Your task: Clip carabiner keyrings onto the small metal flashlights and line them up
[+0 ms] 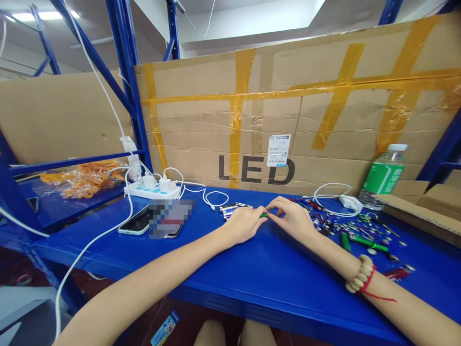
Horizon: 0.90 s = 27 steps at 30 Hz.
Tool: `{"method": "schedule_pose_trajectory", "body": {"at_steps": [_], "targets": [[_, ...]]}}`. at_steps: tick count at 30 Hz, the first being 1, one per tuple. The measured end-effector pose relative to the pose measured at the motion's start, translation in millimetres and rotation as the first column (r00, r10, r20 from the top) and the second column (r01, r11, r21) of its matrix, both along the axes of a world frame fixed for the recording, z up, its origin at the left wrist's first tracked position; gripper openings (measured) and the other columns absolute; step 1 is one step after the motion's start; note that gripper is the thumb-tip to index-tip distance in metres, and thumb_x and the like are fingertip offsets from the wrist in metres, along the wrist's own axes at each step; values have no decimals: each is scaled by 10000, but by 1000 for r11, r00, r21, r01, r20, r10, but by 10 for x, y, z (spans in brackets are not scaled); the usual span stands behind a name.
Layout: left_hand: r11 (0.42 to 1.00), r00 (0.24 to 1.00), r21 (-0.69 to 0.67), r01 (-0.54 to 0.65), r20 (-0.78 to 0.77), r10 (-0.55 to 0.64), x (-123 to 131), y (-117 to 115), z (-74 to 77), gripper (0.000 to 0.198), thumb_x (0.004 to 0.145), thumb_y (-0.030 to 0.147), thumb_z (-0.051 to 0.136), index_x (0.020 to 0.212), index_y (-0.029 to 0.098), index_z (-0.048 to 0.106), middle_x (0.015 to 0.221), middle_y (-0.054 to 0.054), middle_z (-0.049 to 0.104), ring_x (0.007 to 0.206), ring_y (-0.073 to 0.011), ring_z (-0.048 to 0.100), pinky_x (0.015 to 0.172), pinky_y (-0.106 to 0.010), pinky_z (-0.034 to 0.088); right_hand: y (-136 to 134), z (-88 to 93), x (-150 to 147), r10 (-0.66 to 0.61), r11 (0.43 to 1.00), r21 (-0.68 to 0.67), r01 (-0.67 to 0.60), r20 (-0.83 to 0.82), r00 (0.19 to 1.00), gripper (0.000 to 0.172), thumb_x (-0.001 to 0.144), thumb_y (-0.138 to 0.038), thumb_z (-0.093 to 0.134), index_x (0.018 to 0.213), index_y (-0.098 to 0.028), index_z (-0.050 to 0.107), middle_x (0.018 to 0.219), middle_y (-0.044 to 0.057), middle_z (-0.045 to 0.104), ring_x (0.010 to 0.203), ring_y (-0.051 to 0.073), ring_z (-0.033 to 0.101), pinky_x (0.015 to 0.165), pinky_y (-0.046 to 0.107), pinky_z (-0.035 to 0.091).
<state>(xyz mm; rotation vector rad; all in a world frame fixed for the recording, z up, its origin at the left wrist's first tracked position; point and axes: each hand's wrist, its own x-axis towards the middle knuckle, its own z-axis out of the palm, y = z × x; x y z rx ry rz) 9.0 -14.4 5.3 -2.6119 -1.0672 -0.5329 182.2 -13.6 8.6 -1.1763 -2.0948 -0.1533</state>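
Note:
My left hand (245, 224) is closed round a small green tube (264, 215), and only its end shows past the fingers. At that end, the thumb and fingertips of my right hand (293, 218) are pinched together. What they grip is too small to make out. Just behind my left hand lie several silver tubes (227, 209) in a group. To the right of my right hand are spread many small metal parts (360, 228), among them green tubes (369, 241) and a red tube (398, 273).
Two phones (135, 222) lie at the left on the blue table (230, 283), near a white power strip (154, 191) with cables. A green-labelled bottle (384, 175), a white charger (350, 203) and an open carton (425, 216) stand at the right. A taped cardboard sheet (201, 129) walls off the back.

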Motion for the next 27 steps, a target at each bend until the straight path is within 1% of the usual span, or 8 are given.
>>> {"method": "schedule_pose_trajectory", "body": {"at_steps": [5, 11, 13, 16, 19, 24, 27], "targets": [[1000, 1000, 11, -8, 5, 8, 7, 27, -25, 265, 934, 294, 290, 1038, 134, 473, 880, -90, 633, 817, -219, 609, 708, -323, 469, -9, -3, 4, -52, 998, -45, 52, -10, 999, 86, 773, -270, 566, 795, -227, 638, 849, -22, 633, 574, 66, 551, 529, 186, 379], [1000, 999, 0, -30, -16, 30, 13, 27, -18, 260, 934, 264, 280, 1028, 137, 487, 886, -92, 635, 815, -218, 608, 715, -331, 468, -15, 10, -11, -74, 995, -65, 72, -29, 997, 101, 785, -295, 568, 812, -233, 643, 855, -27, 651, 599, 76, 561, 579, 203, 404], [999, 999, -2, -34, -13, 34, 14, 15, -5, 264, 933, 266, 279, 1029, 140, 491, 877, -91, 632, 809, -219, 606, 716, -334, 468, -20, 24, -11, -72, 996, -57, 70, -36, 997, 106, 795, -293, 558, 810, -232, 643, 867, -26, 652, 618, 79, 568, 590, 205, 409], [1000, 1000, 3, -10, 9, 10, 13, 8, 7, 258, 929, 259, 279, 1016, 151, 497, 880, -82, 630, 819, -215, 602, 733, -336, 465, -33, 48, -1, -62, 998, -19, 61, -53, 997, 115, 808, -281, 541, 810, -225, 641, 878, -17, 650, 645, 84, 579, 601, 206, 416], [1000, 1000, 3, -1, 29, 1, 12, 9, 8, 255, 926, 255, 280, 1002, 159, 503, 883, -75, 635, 826, -218, 604, 744, -343, 463, -46, 62, 4, -62, 998, 16, 63, -73, 995, 126, 819, -288, 527, 821, -224, 635, 871, -14, 645, 627, 80, 574, 591, 207, 418], [999, 999, -7, -44, 28, 44, 16, 2, 11, 265, 925, 280, 290, 1017, 157, 506, 885, -85, 633, 831, -227, 604, 749, -354, 461, -50, 63, -15, -57, 997, 39, 60, -73, 996, 132, 824, -299, 522, 825, -227, 632, 846, -15, 648, 614, 82, 568, 582, 205, 416], [998, 998, 9, -58, 33, 58, 13, -6, 24, 257, 925, 273, 297, 1023, 156, 504, 885, -78, 631, 834, -222, 598, 749, -347, 460, -53, 68, -20, -57, 997, 44, 59, -56, 997, 139, 830, -300, 513, 828, -229, 632, 838, -16, 653, 611, 84, 567, 581, 205, 415]]}}
